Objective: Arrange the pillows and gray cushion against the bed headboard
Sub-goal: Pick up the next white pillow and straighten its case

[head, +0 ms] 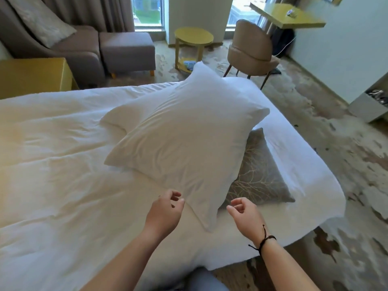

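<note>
A large white pillow (pixel 184 135) lies tilted on the white bed (pixel 63 164), on top of a second white pillow (pixel 117 120) whose corner shows at its left. Its right side rests over a gray cushion (pixel 258 173) with a pale branch pattern. My left hand (pixel 165 211) hovers at the pillow's near left edge, fingers loosely curled, holding nothing. My right hand (pixel 243 213), with a dark cord on its wrist, hovers by the pillow's near corner, fingers apart and holding nothing. No headboard is in view.
A gray sofa with footstool (pixel 126 49) and a yellow bedside cabinet (pixel 33 76) stand past the bed at left. A round yellow side table (pixel 193 36), a beige chair (pixel 249 51) and a yellow desk (pixel 289 15) stand by the windows. Patterned carpet (pixel 336 164) runs along the right.
</note>
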